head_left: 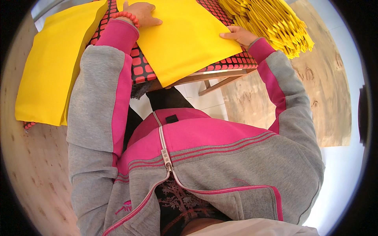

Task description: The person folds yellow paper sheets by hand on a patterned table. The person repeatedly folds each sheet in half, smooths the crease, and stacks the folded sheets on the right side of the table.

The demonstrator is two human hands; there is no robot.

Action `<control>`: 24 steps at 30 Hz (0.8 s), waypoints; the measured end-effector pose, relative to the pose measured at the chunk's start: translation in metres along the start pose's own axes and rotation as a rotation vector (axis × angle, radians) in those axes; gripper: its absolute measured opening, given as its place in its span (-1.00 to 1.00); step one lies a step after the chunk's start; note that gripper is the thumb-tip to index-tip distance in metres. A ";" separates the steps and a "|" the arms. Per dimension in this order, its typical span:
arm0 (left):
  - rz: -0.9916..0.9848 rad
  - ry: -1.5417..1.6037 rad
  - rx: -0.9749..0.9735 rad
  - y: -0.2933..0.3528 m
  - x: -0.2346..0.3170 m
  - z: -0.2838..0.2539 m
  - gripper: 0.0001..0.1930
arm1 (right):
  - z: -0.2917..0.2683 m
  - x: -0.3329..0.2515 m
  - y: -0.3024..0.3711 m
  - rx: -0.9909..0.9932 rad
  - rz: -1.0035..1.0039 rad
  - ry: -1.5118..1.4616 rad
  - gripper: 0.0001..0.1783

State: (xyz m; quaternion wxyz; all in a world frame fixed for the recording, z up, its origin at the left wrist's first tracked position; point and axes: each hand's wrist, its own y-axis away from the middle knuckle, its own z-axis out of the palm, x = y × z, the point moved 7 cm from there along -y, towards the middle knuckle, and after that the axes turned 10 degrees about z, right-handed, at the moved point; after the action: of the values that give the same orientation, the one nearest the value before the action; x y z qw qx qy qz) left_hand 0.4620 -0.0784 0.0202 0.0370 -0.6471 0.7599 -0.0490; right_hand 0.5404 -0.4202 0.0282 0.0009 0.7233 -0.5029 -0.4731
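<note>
A flat yellow cloth piece (185,43) lies in front of me on a table covered in red-and-black patterned cloth (143,70). One of its corners hangs over the near edge. My left hand (142,14), with a red bead bracelet at the wrist, rests on the cloth's left side, thumb and a finger spread apart. At the right edge, my right hand (241,36) pinches the cloth piece, thumb on top; its other fingers are partly hidden.
A thick stack of yellow cloth (51,59) stands on the left, beside my left forearm. At the far right sits a pile of folded yellow pieces (271,25), many edges showing. Wooden boards (287,98) lie to the right of the wooden table legs (224,84).
</note>
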 end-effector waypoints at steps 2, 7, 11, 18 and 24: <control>0.034 -0.006 0.047 0.000 0.004 -0.003 -0.20 | 0.005 -0.024 0.012 0.215 -0.209 0.489 -0.70; 0.061 0.000 0.009 0.004 0.022 -0.011 -0.24 | 0.049 -0.061 0.047 0.798 -0.681 1.330 -0.76; 0.061 0.085 -0.039 0.012 0.025 -0.014 -0.28 | -0.005 -0.036 0.023 0.443 -0.201 0.863 -0.63; 0.069 0.085 0.014 0.009 0.021 -0.009 -0.32 | -0.027 0.047 0.040 0.108 0.195 0.002 -0.68; 0.075 0.096 0.022 0.013 0.018 -0.013 -0.30 | 0.017 -0.014 0.071 0.710 -0.472 1.060 -0.78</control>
State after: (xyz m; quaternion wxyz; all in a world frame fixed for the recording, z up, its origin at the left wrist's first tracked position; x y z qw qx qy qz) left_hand 0.4447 -0.0939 0.0317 0.0092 -0.6149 0.7838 -0.0868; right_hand 0.4768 -0.4371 0.0623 -0.0936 0.9043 -0.3879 0.1516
